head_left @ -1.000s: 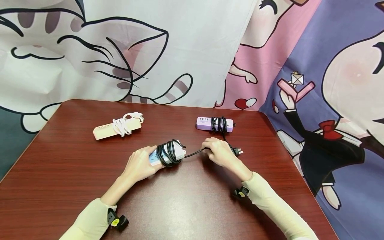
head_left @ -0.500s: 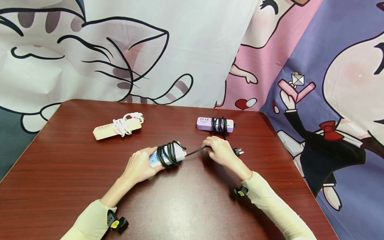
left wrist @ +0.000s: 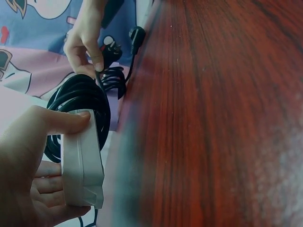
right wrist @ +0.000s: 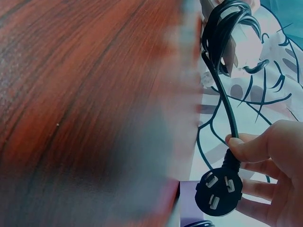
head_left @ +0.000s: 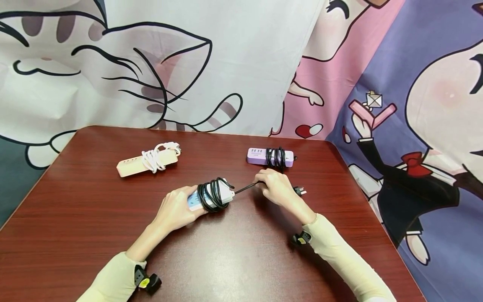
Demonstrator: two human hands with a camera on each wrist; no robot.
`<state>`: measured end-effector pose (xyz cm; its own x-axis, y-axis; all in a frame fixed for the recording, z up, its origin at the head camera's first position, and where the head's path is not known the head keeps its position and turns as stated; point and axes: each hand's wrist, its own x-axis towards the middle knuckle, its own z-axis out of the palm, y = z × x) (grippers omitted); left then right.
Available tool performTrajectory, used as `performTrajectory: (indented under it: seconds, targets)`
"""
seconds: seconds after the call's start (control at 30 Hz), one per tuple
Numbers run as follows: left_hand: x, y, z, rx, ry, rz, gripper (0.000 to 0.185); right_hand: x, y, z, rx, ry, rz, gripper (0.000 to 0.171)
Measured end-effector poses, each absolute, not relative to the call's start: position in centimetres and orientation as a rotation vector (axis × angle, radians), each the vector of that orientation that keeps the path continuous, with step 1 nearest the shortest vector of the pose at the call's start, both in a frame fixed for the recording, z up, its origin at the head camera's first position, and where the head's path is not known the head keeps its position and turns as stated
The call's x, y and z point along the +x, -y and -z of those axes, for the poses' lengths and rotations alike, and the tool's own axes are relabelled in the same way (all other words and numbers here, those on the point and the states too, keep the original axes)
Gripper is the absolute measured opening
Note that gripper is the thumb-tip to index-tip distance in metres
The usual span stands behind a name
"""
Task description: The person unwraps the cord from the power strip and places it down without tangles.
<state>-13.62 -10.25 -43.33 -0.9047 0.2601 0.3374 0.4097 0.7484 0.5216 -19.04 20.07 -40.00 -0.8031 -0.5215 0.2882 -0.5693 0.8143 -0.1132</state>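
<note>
My left hand [head_left: 176, 208] grips a white and blue power strip [left wrist: 81, 172] by its end, the thumb lying along one side. Several turns of black cord [head_left: 213, 195] are wound round the strip's other end. From there a length of cord runs to my right hand [head_left: 274, 187]. In the right wrist view, thumb and fingers pinch this cord just behind its black three-pin plug [right wrist: 218, 193]. The plug hangs below the fingertips, prongs facing the camera. In the head view the right hand hides that plug.
A purple power strip [head_left: 257, 156] wound with black cord lies behind my right hand, its own plug [head_left: 299, 191] to the right. At the back left lies a cream power strip [head_left: 132, 165] with white cord. Printed cloth [head_left: 256, 54] hangs behind the brown table [head_left: 90, 201].
My right hand has shifted slightly toward the back of the table with the cord, which now slopes up a little more steeply. The left hand and its power strip have stayed nearly in place.
</note>
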Motion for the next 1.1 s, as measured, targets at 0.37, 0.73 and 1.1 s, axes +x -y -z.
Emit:
performTrajectory:
  seconds: [0.37,0.73,1.1]
  targets:
    - [-13.5,10.2,43.6,-0.535,2.700,0.888,0.057,-19.7,-20.2,39.8,0.843,2.733,-0.284,0.013]
    - [-13.4,10.2,43.6,-0.546,2.699,0.893,0.054,-19.9,-20.2,39.4,0.824,2.725,-0.266,0.021]
    - [-13.3,10.2,43.5,-0.562,2.678,0.892,0.055,-20.3,-20.2,39.2,0.761,2.712,-0.293,0.023]
